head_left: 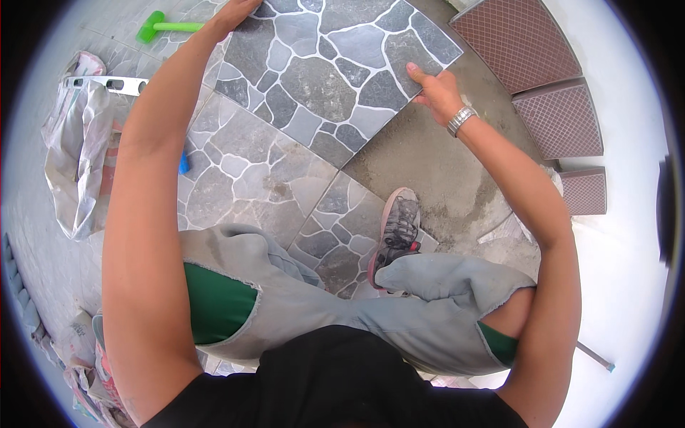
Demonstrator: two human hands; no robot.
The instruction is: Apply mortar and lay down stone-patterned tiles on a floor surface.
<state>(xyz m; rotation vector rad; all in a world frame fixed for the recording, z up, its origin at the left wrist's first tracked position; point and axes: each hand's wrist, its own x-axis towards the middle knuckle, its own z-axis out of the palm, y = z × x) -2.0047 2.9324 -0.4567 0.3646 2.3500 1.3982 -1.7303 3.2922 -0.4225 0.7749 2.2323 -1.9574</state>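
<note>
A large stone-patterned floor tile (321, 82), grey with white joint lines, lies across the top of the view between my hands. My left hand (239, 13) grips its far left edge, partly cut off by the frame's upper rim. At the right edge, my right hand (438, 93) has its thumb on top and the fingers curled at the side, mostly hidden beneath. Similar laid tiles (250, 167) show just below its near left edge. Bare grey mortar (399, 153) borders it on the near right. Whether the tile touches the bed, I cannot tell.
A bright green mallet (151, 27) lies at upper left, near a level-like white bar (118, 85) and a crumpled sack (75, 157). Brown patterned tiles (524, 43) line the white wall on the right. My shoe (399, 225) rests by the mortar's edge.
</note>
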